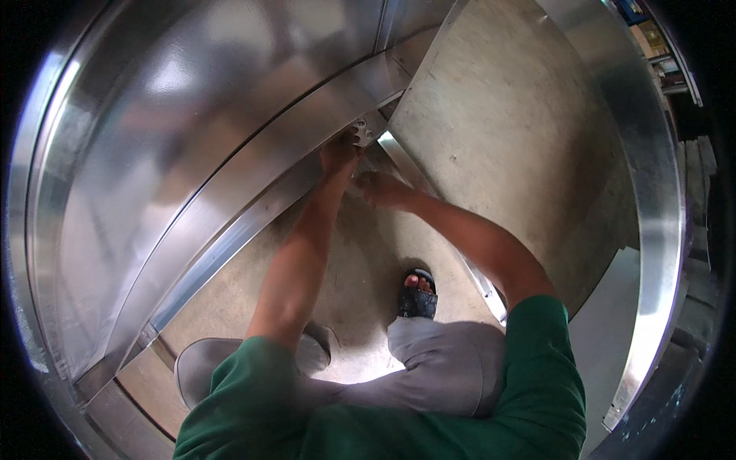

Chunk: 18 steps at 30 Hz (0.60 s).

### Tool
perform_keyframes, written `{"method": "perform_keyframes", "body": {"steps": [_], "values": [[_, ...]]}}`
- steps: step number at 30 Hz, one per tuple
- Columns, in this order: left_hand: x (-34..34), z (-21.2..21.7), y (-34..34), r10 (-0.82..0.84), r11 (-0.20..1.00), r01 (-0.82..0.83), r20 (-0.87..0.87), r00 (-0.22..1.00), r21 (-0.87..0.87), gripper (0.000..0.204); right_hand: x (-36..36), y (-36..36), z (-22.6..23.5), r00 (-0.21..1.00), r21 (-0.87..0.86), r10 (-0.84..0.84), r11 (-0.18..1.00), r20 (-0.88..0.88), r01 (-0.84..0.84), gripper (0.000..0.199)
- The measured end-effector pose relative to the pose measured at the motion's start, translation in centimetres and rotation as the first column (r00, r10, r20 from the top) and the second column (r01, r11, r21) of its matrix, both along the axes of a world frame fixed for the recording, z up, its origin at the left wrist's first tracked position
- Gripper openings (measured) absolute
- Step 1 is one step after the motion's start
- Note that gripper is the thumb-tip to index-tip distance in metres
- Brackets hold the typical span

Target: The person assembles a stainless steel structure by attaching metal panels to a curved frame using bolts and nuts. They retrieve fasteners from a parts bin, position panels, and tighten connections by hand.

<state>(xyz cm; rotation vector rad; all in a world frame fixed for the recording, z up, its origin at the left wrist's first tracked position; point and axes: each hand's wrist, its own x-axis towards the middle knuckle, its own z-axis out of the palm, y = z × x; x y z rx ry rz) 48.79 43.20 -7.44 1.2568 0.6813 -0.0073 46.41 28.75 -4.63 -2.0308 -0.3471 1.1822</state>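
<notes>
Both arms reach forward to a lower corner of a large, shiny metal frame. My left hand [339, 154] is closed beside a small silver metal piece [363, 132] with a scalloped edge, at the corner. Whether that piece is in its fingers or fixed to the frame, I cannot tell. Just below and to the right, my right hand [379, 189] is closed, knuckles up, near the metal bar [402, 159] that runs from the corner toward me. Anything within its fingers is hidden.
A broad polished metal panel [184, 115] rises on the left, with a lower rail [230, 234] along it. A curved-looking metal edge [655, 192] bounds the right. Grey sheet material [609, 322] lies on the concrete floor [506, 115]. My sandalled foot [418, 291] is between the arms.
</notes>
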Motion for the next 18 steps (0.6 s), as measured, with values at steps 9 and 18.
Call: {"method": "perform_keyframes", "body": {"steps": [9,18], "values": [[0.8,-1.9,0.3,-0.145,0.916,0.124,0.027,0.989,0.382,0.022,-2.2,3.2,-5.5,0.948,0.177,-0.308,0.941,0.086,0.29,0.057],[0.2,-2.9,0.1,0.011,0.95,-0.004,-0.02,1.0,0.314,0.023,-2.7,3.4,-6.2,0.928,0.203,-0.368,0.915,0.063,0.349,0.046]]}}
